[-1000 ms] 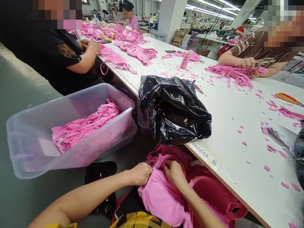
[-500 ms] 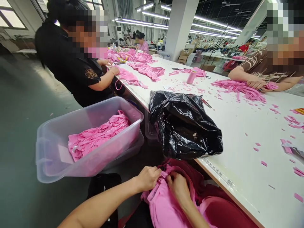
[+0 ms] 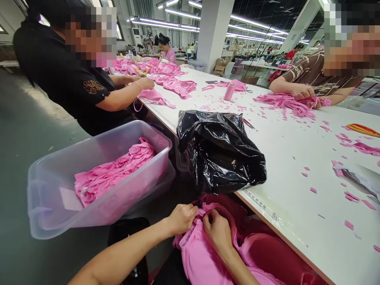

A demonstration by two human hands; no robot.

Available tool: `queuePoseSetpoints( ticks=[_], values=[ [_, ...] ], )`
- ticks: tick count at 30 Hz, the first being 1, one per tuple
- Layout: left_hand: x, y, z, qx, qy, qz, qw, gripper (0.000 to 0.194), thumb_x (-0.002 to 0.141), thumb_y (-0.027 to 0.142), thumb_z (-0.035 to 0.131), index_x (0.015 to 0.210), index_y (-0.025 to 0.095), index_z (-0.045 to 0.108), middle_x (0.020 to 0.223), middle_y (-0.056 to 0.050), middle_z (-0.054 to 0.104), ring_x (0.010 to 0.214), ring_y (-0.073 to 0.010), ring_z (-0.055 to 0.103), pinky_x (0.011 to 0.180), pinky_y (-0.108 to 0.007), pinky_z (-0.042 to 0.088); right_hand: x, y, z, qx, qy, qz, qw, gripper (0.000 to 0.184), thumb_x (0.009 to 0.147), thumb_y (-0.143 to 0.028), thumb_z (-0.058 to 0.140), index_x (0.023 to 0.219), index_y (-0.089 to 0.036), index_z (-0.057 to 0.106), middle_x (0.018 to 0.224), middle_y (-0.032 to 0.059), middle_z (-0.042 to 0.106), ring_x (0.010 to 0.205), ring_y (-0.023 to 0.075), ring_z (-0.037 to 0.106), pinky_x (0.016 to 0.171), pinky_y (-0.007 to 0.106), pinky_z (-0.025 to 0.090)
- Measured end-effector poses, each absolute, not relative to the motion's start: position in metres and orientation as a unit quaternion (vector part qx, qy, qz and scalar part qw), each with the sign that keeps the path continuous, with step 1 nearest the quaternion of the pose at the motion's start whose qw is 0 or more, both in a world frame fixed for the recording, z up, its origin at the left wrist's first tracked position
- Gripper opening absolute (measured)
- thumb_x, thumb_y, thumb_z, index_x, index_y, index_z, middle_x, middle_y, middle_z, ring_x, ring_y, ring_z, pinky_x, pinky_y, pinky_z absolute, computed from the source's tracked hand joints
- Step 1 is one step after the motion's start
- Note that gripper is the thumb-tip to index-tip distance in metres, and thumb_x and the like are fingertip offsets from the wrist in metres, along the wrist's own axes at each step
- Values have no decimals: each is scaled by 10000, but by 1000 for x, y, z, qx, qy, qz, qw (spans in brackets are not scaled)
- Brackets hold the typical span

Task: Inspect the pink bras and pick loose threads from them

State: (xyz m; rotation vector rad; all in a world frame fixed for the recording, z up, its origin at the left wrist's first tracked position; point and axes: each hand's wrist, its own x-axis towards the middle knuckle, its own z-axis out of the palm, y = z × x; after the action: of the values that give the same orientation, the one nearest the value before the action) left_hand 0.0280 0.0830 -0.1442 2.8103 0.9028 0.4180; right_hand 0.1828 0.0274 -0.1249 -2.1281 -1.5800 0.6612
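Observation:
A pink bra (image 3: 194,253) with moulded cups lies on my lap, below the table edge. My left hand (image 3: 182,219) is closed on its upper edge, near a strap end. Close beside it, my right hand (image 3: 219,230) bends over the inside of the cup, thumb and fingers pinched at the bra's edge; the fingertips are partly hidden. More bras with darker pink cups (image 3: 270,255) are piled to the right of my hands, tucked against the table.
A black plastic bag (image 3: 222,154) sits on the corner of the white table (image 3: 292,190). To the left stands a clear plastic bin (image 3: 44,198) with pink garments (image 3: 114,172). Pink scraps, a thread spool (image 3: 229,92) and scissors (image 3: 247,123) lie on the table. Two co-workers handle pink pieces.
The view has shifted slightly to the right. Both my hands stay on the bra, almost unmoved. The left co-worker's hand has lifted from the pink fabric.

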Motion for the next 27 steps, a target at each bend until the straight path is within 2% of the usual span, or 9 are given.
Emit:
queuePoseSetpoints(
  ticks=[4,8,12,18,24,27],
  values=[
    [34,80,-143,941,296,141,81,226,885,182,329,814,142,540,678,-29,574,554,-126,515,504,-238,392,185,25,-124,-751,-563,245,244,221,814,-253,424,672,-156,561,561,53,622,465,142,525,470,234,283],
    [31,82,-139,973,198,104,55,144,803,171,417,870,130,538,698,-48,591,579,-154,546,509,-265,419,190,19,-124,-733,-566,260,273,233,794,-258,427,603,-167,524,520,26,586,451,130,487,456,225,293],
    [30,92,-130,989,115,82,45,144,777,158,454,887,118,537,692,-59,592,583,-166,553,522,-281,436,190,11,-123,-718,-574,266,290,270,815,-302,404,626,-168,543,508,26,576,446,145,501,459,239,307],
    [46,94,-120,985,138,72,71,117,822,199,444,825,140,546,713,-53,597,592,-158,554,546,-264,439,186,8,-123,-715,-591,248,278,272,830,-319,379,703,-166,564,583,65,631,480,178,559,488,262,346],
    [55,87,-121,951,230,95,182,167,890,182,380,854,156,541,744,-18,579,650,-127,545,586,-215,427,198,12,-106,-708,-605,265,249,254,844,-288,384,721,-179,578,610,49,639,527,176,577,519,255,390],
    [52,87,-125,948,223,108,199,163,883,182,390,902,156,550,818,-30,560,661,-121,529,575,-207,419,213,15,-85,-681,-672,188,223,224,836,-264,402,811,-181,609,767,75,658,682,197,607,621,267,428]
  ],
)
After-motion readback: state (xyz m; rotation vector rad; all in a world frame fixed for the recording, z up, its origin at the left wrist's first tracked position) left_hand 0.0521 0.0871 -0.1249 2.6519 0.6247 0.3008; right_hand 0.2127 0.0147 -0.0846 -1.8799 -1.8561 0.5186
